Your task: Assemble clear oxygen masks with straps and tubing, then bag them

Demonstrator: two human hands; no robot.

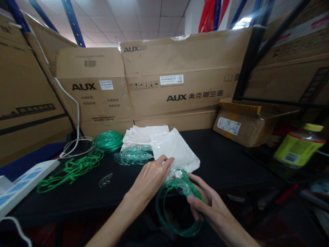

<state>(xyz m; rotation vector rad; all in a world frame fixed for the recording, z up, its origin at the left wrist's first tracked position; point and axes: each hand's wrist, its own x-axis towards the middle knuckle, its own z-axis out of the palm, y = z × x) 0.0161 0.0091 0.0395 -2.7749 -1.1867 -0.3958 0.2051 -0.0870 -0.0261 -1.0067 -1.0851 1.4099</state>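
My right hand (208, 202) is closed around a clear green oxygen mask (180, 178), with its coiled green tubing (187, 231) hanging below in loops. The mask sits against the near end of a white pouch (177, 149) on the table. My left hand (154, 173) has its fingers bent together at the pouch's near left edge, pinching it; the fingertips are partly hidden. Left of the pouch lie several more clear green masks (135, 157) and a stack of white pouches (144, 132).
A coil of green tubing (108, 140), green elastic cords (74, 168), small clear plastic pieces (105, 180) and a white power strip (28, 181) lie on the left. Cardboard boxes (180, 85) stand behind. An open carton (241, 120) and a yellow-capped bottle (298, 147) are on the right.
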